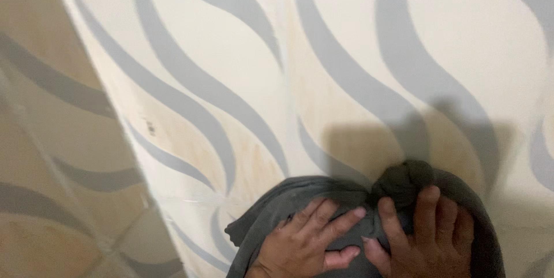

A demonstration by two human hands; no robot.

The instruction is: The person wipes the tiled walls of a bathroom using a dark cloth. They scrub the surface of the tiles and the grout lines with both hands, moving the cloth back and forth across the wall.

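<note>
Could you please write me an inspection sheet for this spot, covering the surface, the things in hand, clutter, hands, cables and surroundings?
Surface: cream tiled wall with grey wave pattern, faint tan staining, grout lines showing.
Things in hand: dark grey cloth, bunched, pressed flat against the wall.
Clutter: nothing seen.
Hands: left hand spread flat on the cloth; right hand beside it, fingers over the bunched top; the two thumbs nearly touch.
Cables: nothing seen.
Surroundings: a second tiled wall in shade at the left, meeting the first at a corner; shadow of cloth and hands falls on the wall above them.
</note>
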